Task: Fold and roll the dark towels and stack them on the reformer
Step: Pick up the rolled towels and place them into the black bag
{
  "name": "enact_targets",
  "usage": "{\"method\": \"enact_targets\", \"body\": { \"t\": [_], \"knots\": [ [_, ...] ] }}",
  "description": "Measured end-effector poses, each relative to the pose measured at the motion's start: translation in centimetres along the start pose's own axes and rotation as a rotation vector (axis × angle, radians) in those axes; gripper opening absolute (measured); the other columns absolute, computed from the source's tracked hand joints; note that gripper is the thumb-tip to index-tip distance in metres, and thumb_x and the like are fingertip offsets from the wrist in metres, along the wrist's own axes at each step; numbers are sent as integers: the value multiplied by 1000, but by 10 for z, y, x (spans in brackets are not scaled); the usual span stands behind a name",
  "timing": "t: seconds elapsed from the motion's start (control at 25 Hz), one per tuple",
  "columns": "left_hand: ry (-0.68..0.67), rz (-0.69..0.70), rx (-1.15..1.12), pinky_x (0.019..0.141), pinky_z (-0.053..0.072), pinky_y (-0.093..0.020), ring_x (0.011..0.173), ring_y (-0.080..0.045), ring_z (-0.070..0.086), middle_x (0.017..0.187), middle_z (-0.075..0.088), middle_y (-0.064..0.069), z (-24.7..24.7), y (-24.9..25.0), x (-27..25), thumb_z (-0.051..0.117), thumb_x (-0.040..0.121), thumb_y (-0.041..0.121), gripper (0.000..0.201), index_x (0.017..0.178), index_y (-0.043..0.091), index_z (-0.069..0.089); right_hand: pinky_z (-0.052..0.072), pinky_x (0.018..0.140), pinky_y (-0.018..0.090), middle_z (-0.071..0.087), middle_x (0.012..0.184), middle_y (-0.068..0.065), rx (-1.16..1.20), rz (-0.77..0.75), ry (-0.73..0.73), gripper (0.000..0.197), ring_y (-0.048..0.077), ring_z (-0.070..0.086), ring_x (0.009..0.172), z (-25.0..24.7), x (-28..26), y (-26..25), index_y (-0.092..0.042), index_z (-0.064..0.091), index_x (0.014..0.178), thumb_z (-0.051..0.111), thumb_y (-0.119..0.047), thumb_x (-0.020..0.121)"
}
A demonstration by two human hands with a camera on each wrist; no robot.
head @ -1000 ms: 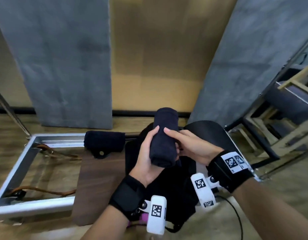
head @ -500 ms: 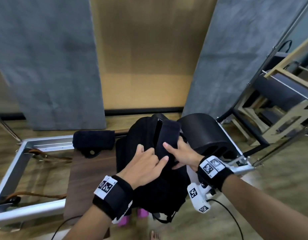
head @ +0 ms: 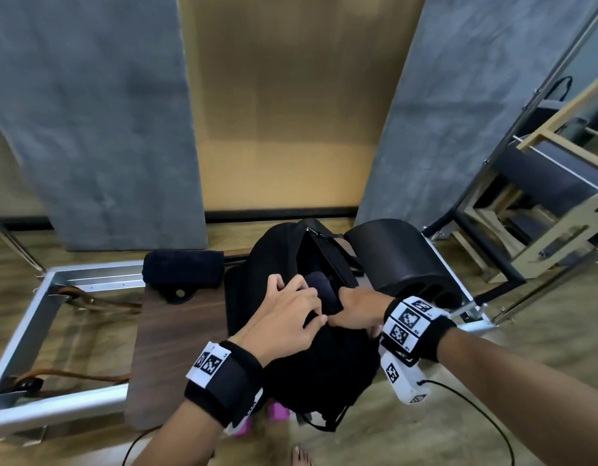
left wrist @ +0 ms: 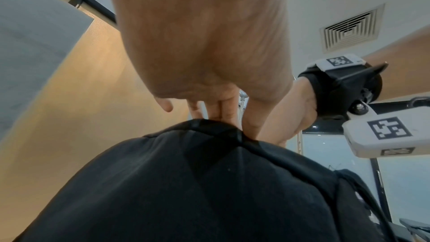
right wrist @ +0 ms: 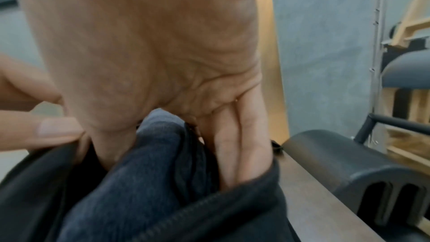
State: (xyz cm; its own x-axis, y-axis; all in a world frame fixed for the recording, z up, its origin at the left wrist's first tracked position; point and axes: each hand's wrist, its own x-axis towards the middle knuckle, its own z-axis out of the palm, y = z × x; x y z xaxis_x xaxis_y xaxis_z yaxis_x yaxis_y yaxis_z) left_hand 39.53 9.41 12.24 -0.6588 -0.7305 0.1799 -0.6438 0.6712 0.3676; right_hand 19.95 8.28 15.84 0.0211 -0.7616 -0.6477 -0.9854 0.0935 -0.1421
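Rolled towel [head: 182,271] on reformer [head: 89,279]; grey wall panels [head: 99,129].

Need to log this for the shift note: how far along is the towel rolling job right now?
Done: one rolled dark towel lies across the reformer's metal frame. In hand: the right hand grips a second dark rolled towel in the mouth of the black backpack, while the left hand holds the opening. Left: getting that roll onto the reformer beside or atop the first. Whether more towels remain is hidden.

Black backpack [head: 311,358] beside a black arc barrel [head: 401,260].
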Motion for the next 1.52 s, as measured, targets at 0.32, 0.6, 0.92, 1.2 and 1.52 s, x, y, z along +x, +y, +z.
{"method": "enact_targets", "body": {
  "t": [0.32, 0.6, 0.92, 1.2, 1.52],
  "knots": [
    [-73, -16, 11, 104, 21, -39, 107, -3, 38, 94, 47, 18, 6, -9, 6, 57, 102, 55, 29, 96, 31, 71, 56, 71, 31, 66, 99, 1, 157, 56, 32, 48, 16, 66, 90, 8, 12, 1, -16, 59, 101, 81, -46, 71],
    [-35, 14, -21, 105, 21, -39, 104, -3, 36, 94, 48, 16, 3, -8, 11, 61, 102, 48, 23, 90, 30, 68, 41, 114, 42, 36, 161, 22, -23, 186, -120, 92, 36, 46, 143, 29, 32, -10, -2, -4, 163, 55, -41, 103],
    [-73, 26, -37, 107, 21, -40, 107, -4, 36, 98, 45, 17, 1, -5, 4, 60, 104, 45, 20, 97, 28, 69, 44, 108, 40, 42, 155, 23, 150, 260, -58, 90, 35, 50, 138, 31, 44, -17, 2, 6, 161, 54, -44, 100],
    [-65, 26, -81, 107, 21, -39, 107, -4, 37, 96, 47, 15, 0, -9, 3, 62, 102, 45, 20, 93, 28, 68, 51, 66, 33, 62, 87, 4, 334, 130, 207, 34, 23, 66, 84, 16, 51, -14, -13, 55, 86, 70, -44, 85],
    [-73, 32, -103, 105, 19, -38, 105, -4, 37, 94, 49, 14, 5, -9, 4, 64, 100, 45, 23, 86, 28, 70, 60, 78, 43, 62, 114, 8, 374, 153, 161, 40, 30, 69, 94, 19, 57, 2, -18, 53, 119, 64, -45, 92]
  ]
}}
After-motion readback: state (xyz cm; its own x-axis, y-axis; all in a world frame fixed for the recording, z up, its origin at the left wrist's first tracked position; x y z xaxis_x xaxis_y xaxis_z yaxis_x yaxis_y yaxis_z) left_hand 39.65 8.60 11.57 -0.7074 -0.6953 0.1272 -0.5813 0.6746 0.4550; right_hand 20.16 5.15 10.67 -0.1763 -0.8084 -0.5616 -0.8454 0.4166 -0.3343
